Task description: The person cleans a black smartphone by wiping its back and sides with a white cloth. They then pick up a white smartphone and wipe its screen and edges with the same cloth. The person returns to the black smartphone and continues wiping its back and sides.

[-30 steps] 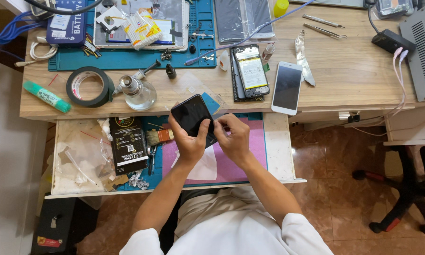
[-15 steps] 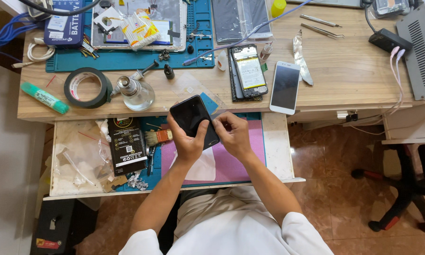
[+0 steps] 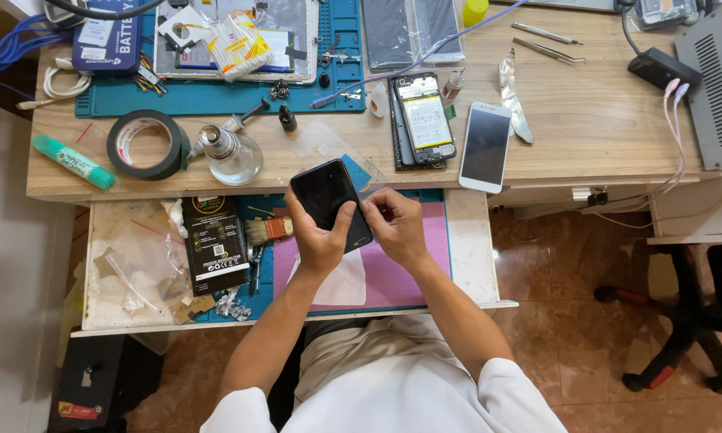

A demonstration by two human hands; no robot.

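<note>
Left hand (image 3: pixel 319 240) cradles dark phone (image 3: pixel 330 200); right hand (image 3: pixel 395 228) at its edge.

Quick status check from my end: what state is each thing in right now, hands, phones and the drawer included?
Left hand: gripping the black phone.
Right hand: fingertips at the black phone's right edge.
Black phone: held up, tilted, screen dark.
White phone: flat on the desk, screen dark.
Opened phone: back off, insides showing.
Drawer: pulled out.
Tape roll: lying flat.
</note>
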